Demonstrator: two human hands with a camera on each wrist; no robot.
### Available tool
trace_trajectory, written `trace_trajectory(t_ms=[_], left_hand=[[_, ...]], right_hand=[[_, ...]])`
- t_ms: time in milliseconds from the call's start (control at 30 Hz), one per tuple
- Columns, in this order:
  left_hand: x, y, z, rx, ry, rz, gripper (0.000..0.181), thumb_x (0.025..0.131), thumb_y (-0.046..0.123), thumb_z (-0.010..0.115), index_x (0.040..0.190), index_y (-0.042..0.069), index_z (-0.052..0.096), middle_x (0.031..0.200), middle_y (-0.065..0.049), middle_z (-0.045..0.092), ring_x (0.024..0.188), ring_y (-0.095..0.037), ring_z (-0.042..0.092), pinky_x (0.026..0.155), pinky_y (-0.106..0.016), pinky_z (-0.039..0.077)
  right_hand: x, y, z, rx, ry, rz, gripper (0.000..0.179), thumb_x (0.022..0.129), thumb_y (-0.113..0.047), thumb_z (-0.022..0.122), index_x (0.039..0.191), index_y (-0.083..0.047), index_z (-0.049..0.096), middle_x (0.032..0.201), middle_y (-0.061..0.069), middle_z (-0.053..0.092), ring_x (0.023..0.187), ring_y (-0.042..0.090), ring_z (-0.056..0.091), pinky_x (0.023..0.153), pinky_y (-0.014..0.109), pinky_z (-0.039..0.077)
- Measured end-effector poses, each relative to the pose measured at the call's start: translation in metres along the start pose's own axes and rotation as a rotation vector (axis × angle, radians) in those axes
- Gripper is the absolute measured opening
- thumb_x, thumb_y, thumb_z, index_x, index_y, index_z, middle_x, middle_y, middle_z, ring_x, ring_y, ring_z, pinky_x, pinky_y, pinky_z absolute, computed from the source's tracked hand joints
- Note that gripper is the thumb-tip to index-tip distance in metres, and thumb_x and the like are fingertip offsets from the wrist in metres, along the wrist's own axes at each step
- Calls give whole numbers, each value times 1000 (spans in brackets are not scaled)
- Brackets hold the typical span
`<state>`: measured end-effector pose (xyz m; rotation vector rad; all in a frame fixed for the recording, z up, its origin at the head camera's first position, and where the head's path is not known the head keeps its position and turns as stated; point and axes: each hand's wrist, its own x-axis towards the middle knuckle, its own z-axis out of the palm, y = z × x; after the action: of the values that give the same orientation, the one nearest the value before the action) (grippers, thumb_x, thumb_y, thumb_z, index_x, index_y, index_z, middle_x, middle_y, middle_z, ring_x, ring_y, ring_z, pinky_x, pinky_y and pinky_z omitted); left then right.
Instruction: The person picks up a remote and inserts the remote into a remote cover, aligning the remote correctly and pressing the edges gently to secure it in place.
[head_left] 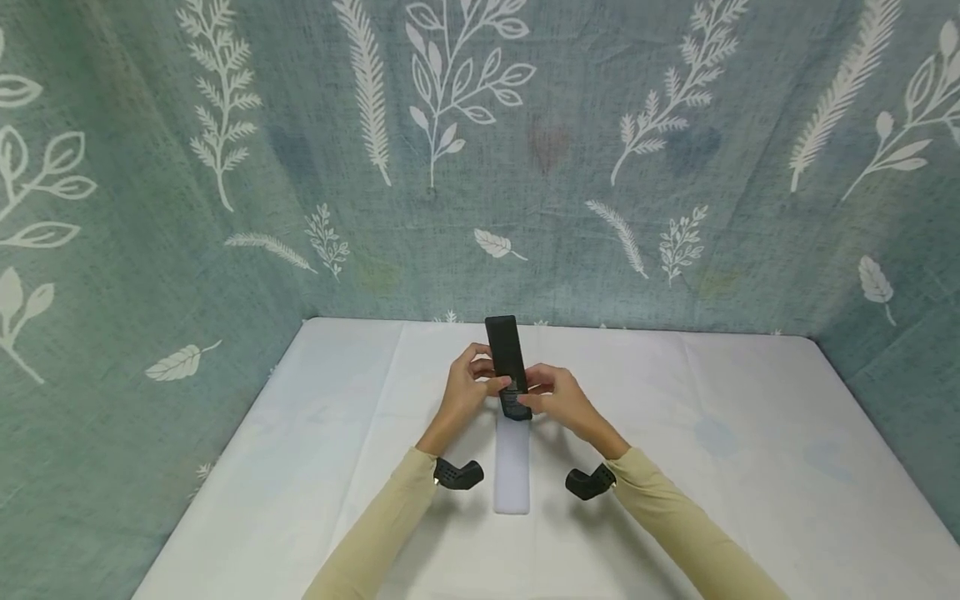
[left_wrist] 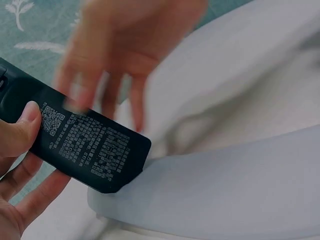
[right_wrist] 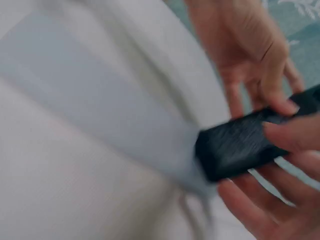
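A long black remote control (head_left: 507, 350) is held tilted up between both hands, over the far end of a pale grey flat bar (head_left: 512, 471). Its face with white printed text and a square code (left_wrist: 90, 140) shows in the left wrist view. My left hand (head_left: 467, 385) grips the remote from the left, thumb on the printed face and fingers behind. From the right, my right hand (head_left: 561, 398) pinches its lower part, thumb over the face and fingers at the edge. The remote's lower end overlaps the bar's rounded end in both wrist views.
The bar lies lengthwise on a white-covered table (head_left: 675, 450). A green curtain (head_left: 570, 208) with white leaf prints hangs behind and at the sides. Black wrist devices (head_left: 459, 475) sit at both cuffs, below the hands.
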<state>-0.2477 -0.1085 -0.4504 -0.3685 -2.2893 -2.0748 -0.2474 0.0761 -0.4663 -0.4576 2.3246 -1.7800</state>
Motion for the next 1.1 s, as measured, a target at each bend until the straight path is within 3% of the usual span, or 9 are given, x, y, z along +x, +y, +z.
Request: trace_trajectory(t_ms=[67,167,333,533,700,900,1100], left_hand=[[0,1,-1,-2,4,-9,35,77,-10,71,107,-5,52,94,-29,65,89,-40,62,62,-27,54],[0,2,-3,2,16,-22,35,77,-11,71,107,-4,53,95,-29,65,90,-39,63,63,-30,54],[-1,1,-4,11,16,-9,36,76,-11,71,107,-5,53,94,-30,65,89,-39,62,62,-30,54],[-2,-2,-3,33,5,38,36,76,-11,71,106,-5,53,91,-29,65,85,-39,62,63,-26,51],[-3,-3,-3,46,19,52,36,75,-11,72,106,-6,55,90,-29,65,84,-37,62,62,-24,50],[-6,-2,-4,39,34,52,35,75,-13,70,106,-7,54,91,-30,65,83,-38,62,57,-23,52],[-8,1,-2,51,19,58,34,77,-12,70,107,-6,53,93,-29,65,86,-40,62,61,-24,53]], right_hand=[[0,9,0,-34,-77,12,31,79,1,66,110,1,63,100,18,66,89,30,62,62,39,56],[0,20,0,-156,-153,-49,34,73,6,63,107,1,64,92,13,67,81,23,61,62,34,54],[0,30,1,-344,-151,-145,29,70,4,65,99,0,69,86,7,66,73,15,53,64,27,45],[-1,33,2,-378,-142,-164,28,74,3,65,100,1,72,91,10,63,75,19,48,64,28,40],[0,35,1,-388,-180,-225,17,74,6,66,89,0,72,94,13,63,82,25,54,65,28,44],[3,37,3,-481,-232,-279,9,76,5,65,78,-3,70,95,12,62,87,25,56,70,30,48],[0,36,3,-575,-182,-282,11,76,2,70,70,-8,67,89,6,59,83,21,51,70,34,43]])
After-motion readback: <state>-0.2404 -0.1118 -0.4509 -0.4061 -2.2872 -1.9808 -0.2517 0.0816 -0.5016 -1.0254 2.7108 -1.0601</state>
